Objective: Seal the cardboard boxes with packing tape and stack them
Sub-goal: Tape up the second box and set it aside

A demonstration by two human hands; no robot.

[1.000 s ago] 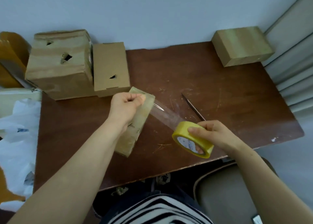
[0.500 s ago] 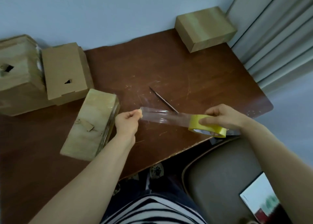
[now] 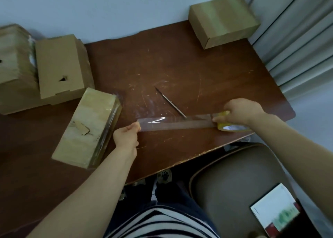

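**While it hangs taut, the tape strip (image 3: 176,122) needs care**

The left hand (image 3: 127,136) pinches the strip's free end; the right hand (image 3: 241,111) curls round the tape roll (image 3: 232,127). I judge the film thin, limp and sticky, best held taut by its ends. Its long axis runs from hand to hand above the surface (image 3: 180,66). The box (image 3: 86,127) lies just left of the left hand.

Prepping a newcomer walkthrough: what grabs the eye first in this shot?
The strip of clear tape stretched taut above the near edge of the table, with the left hand pinching its free end and the right hand gripping the yellow tape roll. Next come the cardboard box lying askew just left of the left hand, and the thin blade on the table just beyond the strip.
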